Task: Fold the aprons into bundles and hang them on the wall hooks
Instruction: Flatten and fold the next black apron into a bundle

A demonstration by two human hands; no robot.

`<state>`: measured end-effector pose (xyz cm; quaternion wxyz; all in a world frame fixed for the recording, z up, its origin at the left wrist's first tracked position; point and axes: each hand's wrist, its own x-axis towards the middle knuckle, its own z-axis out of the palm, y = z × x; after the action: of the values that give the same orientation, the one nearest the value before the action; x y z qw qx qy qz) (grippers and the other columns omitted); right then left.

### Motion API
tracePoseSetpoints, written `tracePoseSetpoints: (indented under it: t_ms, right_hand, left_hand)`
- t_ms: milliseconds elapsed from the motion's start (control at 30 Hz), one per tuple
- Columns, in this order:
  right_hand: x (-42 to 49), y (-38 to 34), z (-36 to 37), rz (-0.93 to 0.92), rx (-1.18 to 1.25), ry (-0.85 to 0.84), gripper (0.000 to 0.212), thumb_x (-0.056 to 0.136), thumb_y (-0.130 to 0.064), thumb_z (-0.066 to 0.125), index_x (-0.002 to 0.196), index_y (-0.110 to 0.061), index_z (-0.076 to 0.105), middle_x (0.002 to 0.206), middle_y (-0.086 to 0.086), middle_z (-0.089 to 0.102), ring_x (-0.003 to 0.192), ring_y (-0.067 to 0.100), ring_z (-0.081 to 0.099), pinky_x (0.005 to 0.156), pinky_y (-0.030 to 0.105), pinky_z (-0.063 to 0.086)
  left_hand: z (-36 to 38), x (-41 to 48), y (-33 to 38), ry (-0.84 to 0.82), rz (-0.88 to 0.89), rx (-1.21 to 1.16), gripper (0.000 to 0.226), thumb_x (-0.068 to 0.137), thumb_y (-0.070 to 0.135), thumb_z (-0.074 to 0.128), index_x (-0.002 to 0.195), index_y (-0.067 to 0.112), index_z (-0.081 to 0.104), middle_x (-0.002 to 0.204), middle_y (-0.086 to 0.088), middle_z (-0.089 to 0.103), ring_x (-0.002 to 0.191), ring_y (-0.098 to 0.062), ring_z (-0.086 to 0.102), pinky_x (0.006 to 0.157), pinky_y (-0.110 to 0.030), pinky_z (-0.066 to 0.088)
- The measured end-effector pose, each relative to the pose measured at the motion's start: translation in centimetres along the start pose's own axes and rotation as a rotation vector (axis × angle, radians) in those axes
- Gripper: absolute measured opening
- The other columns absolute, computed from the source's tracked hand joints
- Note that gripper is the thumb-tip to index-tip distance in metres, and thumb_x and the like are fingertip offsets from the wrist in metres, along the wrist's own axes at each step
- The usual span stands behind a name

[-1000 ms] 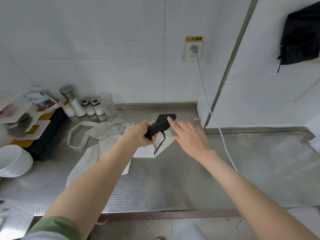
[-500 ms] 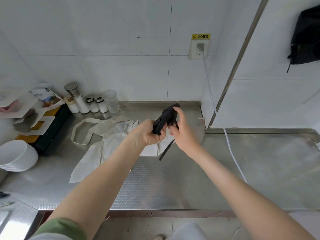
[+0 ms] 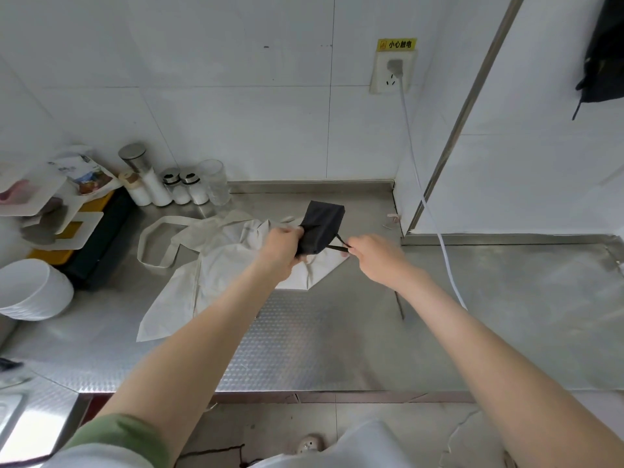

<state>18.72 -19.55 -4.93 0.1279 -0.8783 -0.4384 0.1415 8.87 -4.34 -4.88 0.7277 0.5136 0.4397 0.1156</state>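
Grips a folded black apron bundle [image 3: 322, 224] in the left hand [image 3: 282, 246], fingers curled round its lower end, clear of the steel counter [image 3: 506, 315]. Bundle juts out of that fist toward 1 o'clock, compact and roughly rectangular. Pinches the bundle's black strap [image 3: 337, 247] in the right hand [image 3: 374, 255], thumb and fingertips closed on it. Strap runs short and taut from the bundle's lower right side to that pinch, at 4 o'clock from the bundle. Right hand at 3 o'clock from the left, near but not touching it. Just below the right wrist, toward 6 o'clock, a thin dark strip [image 3: 400, 307] against the counter.

Under both hands, spread flat and rumpled on the counter: a white apron [image 3: 209, 261], its neck loop lying toward 9 o'clock. At the frame's 2 o'clock, up on the wall, another black apron [image 3: 604, 62], hanging, well apart from the hands. At 12 to 1 o'clock, a wall socket [image 3: 391, 74] with a white cable [image 3: 435, 224] trailing down to the counter. At 10 o'clock along the back wall, a row of seasoning jars [image 3: 182, 190] and a clear glass [image 3: 216, 182]. At 9 o'clock, stacked white bowls [image 3: 30, 288].
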Motion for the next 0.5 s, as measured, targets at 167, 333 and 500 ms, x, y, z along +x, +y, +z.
tracePoseSetpoints:
  t_ms: [167,333,500]
  right_hand:
    - [0.2,0.5,1.4,0.100,0.039,-0.033,0.025,0.095,-0.002,0.037,0.081,-0.018,0.050,0.071,-0.007,0.042,0.075,0.025,0.047,0.050,0.028,0.026]
    - [0.6,0.3,5.3,0.161,0.131,-0.164,0.022,0.093,0.000,0.037,0.085,-0.017,0.048,0.084,0.003,0.048,0.078,0.027,0.047,0.065,0.030,0.034]
    - [0.9,1.3,10.7,0.241,0.175,-0.311,0.030,0.096,-0.010,0.040,0.068,-0.021,0.040,0.077,0.002,0.050,0.080,0.029,0.054,0.069,0.033,0.040]
  left_hand:
    - [-0.6,0.0,-2.2,0.123,0.233,0.392,0.013,0.100,0.024,0.047,0.105,0.013,0.044,0.089,-0.004,0.056,0.075,-0.015,0.053,0.066,-0.031,0.046]
    - [-0.8,0.7,-5.5,0.180,0.254,0.546,0.013,0.101,0.021,0.041,0.111,0.013,0.039,0.085,-0.003,0.052,0.071,-0.019,0.051,0.060,-0.031,0.039]
    - [-1.3,1.8,-10.6,0.158,0.185,0.802,0.026,0.096,0.001,0.035,0.122,0.004,0.032,0.085,-0.009,0.057,0.074,-0.024,0.055,0.062,-0.027,0.043]
